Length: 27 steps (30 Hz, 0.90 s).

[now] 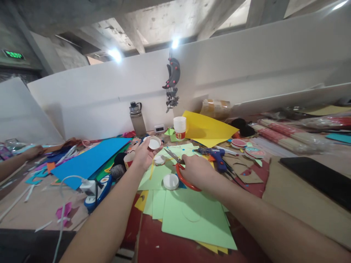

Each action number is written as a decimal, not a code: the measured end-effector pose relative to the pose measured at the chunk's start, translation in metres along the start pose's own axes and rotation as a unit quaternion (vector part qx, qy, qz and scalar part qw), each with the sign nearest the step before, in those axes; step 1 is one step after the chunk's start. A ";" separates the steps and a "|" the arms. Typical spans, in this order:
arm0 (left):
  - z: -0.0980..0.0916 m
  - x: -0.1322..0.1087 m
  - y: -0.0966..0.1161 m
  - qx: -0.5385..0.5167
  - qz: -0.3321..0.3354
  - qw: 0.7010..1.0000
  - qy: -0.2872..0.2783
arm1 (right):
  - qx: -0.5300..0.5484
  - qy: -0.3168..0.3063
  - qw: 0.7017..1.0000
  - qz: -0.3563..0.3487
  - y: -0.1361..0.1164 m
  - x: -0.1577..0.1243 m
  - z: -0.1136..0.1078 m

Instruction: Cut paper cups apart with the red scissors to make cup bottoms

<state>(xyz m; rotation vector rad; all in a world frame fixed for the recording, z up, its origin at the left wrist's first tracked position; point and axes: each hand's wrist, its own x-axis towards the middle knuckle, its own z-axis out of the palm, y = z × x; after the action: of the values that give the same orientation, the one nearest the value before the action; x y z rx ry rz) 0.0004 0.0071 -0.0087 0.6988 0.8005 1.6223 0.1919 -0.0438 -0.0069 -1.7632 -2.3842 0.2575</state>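
My left hand (144, 157) is closed on a shallow white round piece that looks like a cut-off paper cup bottom (154, 143). My right hand (196, 168) is wrapped round the orange handles of a pair of scissors (189, 185), whose blades point up and left toward the piece without touching it. Below the blades sit a small white round piece (159, 160) and a larger white lid-like disc (170, 181), both on light green paper sheets (197, 219). A faint circle marks the front sheet. A red-and-white paper cup (128, 159) stands partly hidden behind my left wrist.
Stacked paper cups (180, 127) and a bottle (138, 120) stand at the back. Yellow card (208, 128) and a blue glue gun (218, 159) lie right; blue card (91, 159) and a power strip (98, 193) lie left. Another person's arm (16, 160) reaches in at far left.
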 end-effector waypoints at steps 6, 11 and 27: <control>-0.003 0.001 -0.001 0.012 -0.011 1.000 -0.010 | -0.023 -0.020 1.000 0.002 -0.004 -0.002 -0.004; 0.000 -0.002 0.001 0.017 -0.010 1.000 -0.005 | -0.037 -0.025 0.999 0.005 -0.005 -0.003 -0.004; -0.008 0.006 0.011 0.005 -0.024 1.000 0.008 | -0.023 -0.039 0.999 0.006 -0.007 -0.001 -0.010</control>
<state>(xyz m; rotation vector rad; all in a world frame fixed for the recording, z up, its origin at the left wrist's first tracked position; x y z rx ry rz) -0.0130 0.0106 -0.0047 0.6694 0.8302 1.5830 0.1879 -0.0466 0.0042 -1.8218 -2.4524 0.2800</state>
